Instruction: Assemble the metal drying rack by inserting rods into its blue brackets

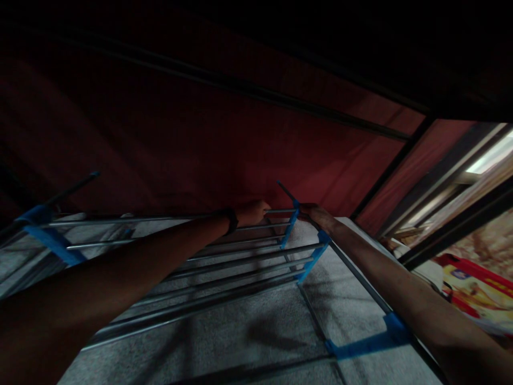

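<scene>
A metal rack with thin silver rods and blue plastic joints stands on a grey floor inside a dim space with dark red fabric walls. My left hand reaches across the rods, with its fingers closed on the far rod near the back wall. A dark band sits on that wrist. My right hand grips the rack's far right corner beside a blue joint, with its fingers curled round the frame there. Both arms stretch far forward.
Dark red fabric closes off the back and top, crossed by a dark pole. A black frame post rises at right. Beyond it lie a red and yellow printed package and bright light. More blue joints mark the rack's left end.
</scene>
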A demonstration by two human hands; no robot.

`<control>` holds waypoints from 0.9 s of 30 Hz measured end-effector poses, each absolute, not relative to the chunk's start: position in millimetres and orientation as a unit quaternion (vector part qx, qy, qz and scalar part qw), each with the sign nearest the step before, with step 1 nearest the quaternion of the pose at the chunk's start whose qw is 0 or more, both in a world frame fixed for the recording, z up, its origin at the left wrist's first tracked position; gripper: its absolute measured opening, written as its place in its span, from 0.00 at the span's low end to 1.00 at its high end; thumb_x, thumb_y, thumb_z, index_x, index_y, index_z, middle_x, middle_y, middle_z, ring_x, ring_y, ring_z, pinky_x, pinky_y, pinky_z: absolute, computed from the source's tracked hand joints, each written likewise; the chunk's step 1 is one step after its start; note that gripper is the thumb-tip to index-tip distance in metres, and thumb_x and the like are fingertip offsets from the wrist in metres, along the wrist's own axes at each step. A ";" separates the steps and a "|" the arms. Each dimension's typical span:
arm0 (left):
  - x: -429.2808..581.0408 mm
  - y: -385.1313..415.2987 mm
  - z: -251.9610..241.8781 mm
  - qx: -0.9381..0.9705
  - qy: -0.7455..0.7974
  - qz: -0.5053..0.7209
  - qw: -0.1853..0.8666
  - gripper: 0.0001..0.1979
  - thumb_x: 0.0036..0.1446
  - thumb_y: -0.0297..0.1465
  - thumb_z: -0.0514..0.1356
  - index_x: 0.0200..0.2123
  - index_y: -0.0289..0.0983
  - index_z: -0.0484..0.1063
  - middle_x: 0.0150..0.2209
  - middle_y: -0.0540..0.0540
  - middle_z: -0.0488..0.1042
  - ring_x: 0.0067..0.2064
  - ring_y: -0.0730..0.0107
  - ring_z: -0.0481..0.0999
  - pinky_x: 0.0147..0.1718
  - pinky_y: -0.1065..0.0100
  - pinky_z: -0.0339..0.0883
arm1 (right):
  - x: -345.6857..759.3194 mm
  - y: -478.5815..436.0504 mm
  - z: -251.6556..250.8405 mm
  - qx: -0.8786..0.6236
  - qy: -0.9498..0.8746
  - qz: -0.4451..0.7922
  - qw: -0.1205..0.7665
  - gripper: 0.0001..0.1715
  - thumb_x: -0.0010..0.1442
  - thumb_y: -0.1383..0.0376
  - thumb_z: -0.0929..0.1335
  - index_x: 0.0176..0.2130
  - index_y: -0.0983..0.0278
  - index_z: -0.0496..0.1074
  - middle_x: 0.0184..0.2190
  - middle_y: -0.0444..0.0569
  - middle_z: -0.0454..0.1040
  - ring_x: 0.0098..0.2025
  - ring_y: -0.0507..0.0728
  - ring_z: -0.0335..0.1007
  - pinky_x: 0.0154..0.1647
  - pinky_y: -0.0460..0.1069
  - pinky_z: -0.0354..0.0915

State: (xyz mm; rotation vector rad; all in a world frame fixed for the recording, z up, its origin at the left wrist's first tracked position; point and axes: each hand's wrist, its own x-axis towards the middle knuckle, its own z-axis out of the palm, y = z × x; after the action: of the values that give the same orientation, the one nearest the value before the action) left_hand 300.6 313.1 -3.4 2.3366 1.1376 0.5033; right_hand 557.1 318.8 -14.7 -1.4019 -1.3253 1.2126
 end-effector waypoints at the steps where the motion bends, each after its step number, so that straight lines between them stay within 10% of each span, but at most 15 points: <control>1: 300.4 314.2 -4.2 0.856 0.414 0.184 0.248 0.14 0.59 0.26 0.52 0.31 0.32 0.78 0.31 0.44 0.79 0.33 0.67 0.74 0.34 0.69 0.61 | 557.1 319.4 -15.2 -0.561 -0.529 0.480 0.419 0.03 0.59 0.67 0.71 0.36 0.64 0.77 0.38 0.51 0.82 0.42 0.55 0.80 0.54 0.50 0.73; 27: 306.9 318.5 -19.4 0.865 0.398 0.236 0.196 0.11 0.51 0.21 0.53 0.20 0.34 0.68 0.22 0.48 0.71 0.27 0.71 0.67 0.29 0.69 0.54 | 554.9 319.8 -11.7 -0.563 -0.497 0.513 0.417 0.10 0.62 0.75 0.67 0.37 0.67 0.78 0.35 0.51 0.82 0.38 0.53 0.80 0.50 0.47 0.75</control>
State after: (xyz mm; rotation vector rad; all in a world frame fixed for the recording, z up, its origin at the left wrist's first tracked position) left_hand 306.9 318.5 -19.4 2.4217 1.1140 0.6598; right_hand 554.9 319.8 -11.7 -1.4129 -1.2465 1.2875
